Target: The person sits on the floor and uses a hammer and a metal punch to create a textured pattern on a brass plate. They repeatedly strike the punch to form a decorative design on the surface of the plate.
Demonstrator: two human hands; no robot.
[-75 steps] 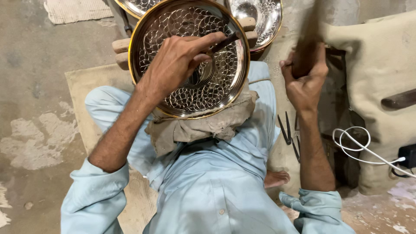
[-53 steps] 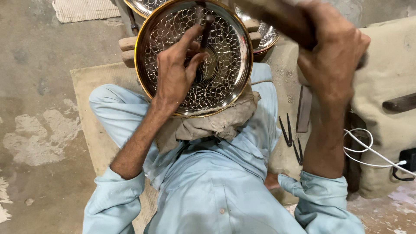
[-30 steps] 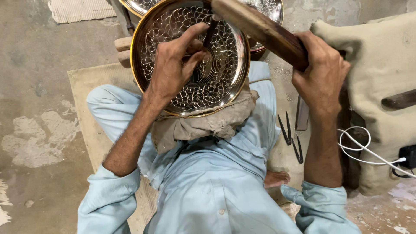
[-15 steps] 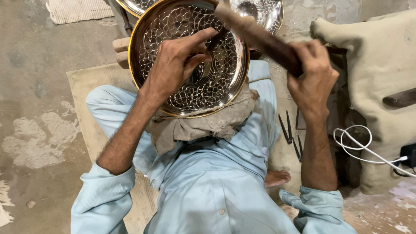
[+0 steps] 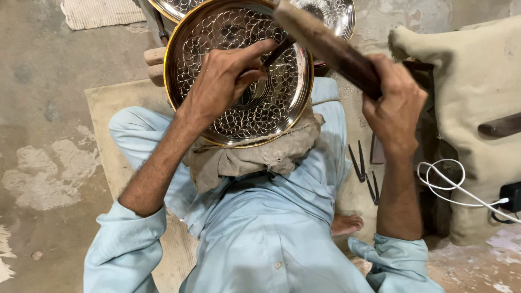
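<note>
1. a big beige sack (image 5: 477,103) fills the right side, standing on the concrete floor (image 5: 43,97), with a dark wooden handle (image 5: 502,126) lying across it.
2. a tan mat (image 5: 111,125) lies on the floor under the seated person, whose legs and arms are in pale blue cloth.
3. a round metal plate (image 5: 271,108), patterned with leafy scrollwork and edged with a brass-coloured rim, rests tilted on the person's lap.
4. a crumpled brown cloth (image 5: 255,160) sits bunched under the plate's near edge, touching it.
5. more shiny patterned plates (image 5: 331,13) lie just behind, partly hidden by the front plate.
6. the right hand (image 5: 393,106) is clenched around a long wooden mallet (image 5: 325,46), which is raised slantwise over the plate's upper right rim.
7. the left hand (image 5: 222,81) rests on the plate's face and is pinching a thin dark chisel (image 5: 278,51) between thumb and fingers; the chisel's tip is hidden under the fingers.
8. a white cable (image 5: 450,184) loops on the floor by the sack, running to a black plug (image 5: 510,198).
9. a few thin dark metal tools (image 5: 363,173) lie on the floor just beside the right forearm.
</note>
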